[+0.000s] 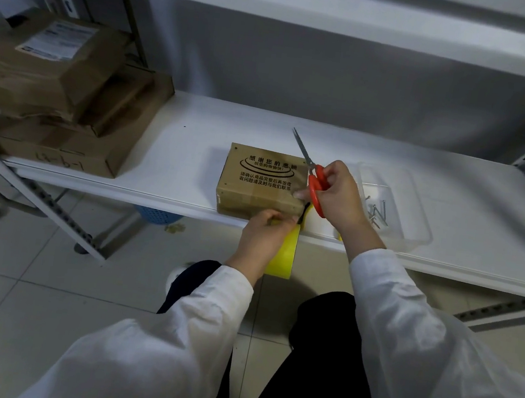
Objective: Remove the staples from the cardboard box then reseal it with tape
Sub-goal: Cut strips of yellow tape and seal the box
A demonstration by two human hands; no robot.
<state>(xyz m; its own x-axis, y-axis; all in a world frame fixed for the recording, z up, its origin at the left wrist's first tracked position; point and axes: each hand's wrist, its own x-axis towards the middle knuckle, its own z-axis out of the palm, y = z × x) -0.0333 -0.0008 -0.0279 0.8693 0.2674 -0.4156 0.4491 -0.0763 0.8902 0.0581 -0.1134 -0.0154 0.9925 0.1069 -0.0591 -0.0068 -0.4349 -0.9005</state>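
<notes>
- Head view: the left hand (261,232) grips a yellow tape roll (284,256) at the near edge of the shelf (177,147), against the cardboard box (256,181).
- The right hand (338,195) clasps red-handled scissors (316,186), blades pointing far-left, with one fingertip touching the box top near its right edge.
- The box sits at the shelf's near edge.
- A clear tray (417,232) just to the right holds metal pins (378,212).
- Stacked parcels (60,98) stand far left.
</notes>
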